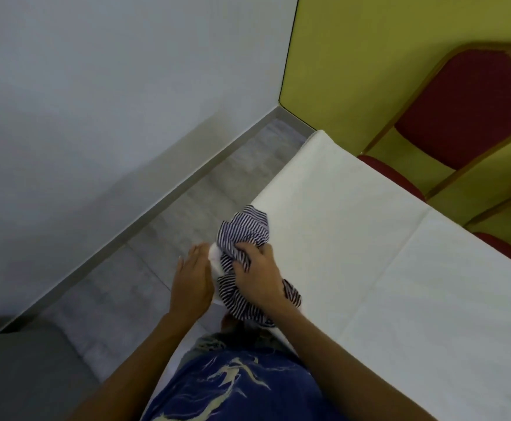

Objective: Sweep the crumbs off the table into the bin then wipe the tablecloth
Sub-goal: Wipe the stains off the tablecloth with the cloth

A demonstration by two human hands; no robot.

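A white tablecloth (385,238) covers the table on the right. My right hand (257,268) grips a crumpled striped cloth (243,229) at the table's left edge. Part of the cloth hangs over that edge. My left hand (192,278) is held flat beside the edge, just below the tabletop, palm toward the cloth, fingers straight. It touches the hanging side of the tablecloth. No crumbs and no bin are visible.
Red padded chairs (467,107) with wooden frames stand along the table's far side against a yellow-green wall (354,71). A white wall and grey floor (145,253) lie to the left. A grey object (20,375) sits at lower left.
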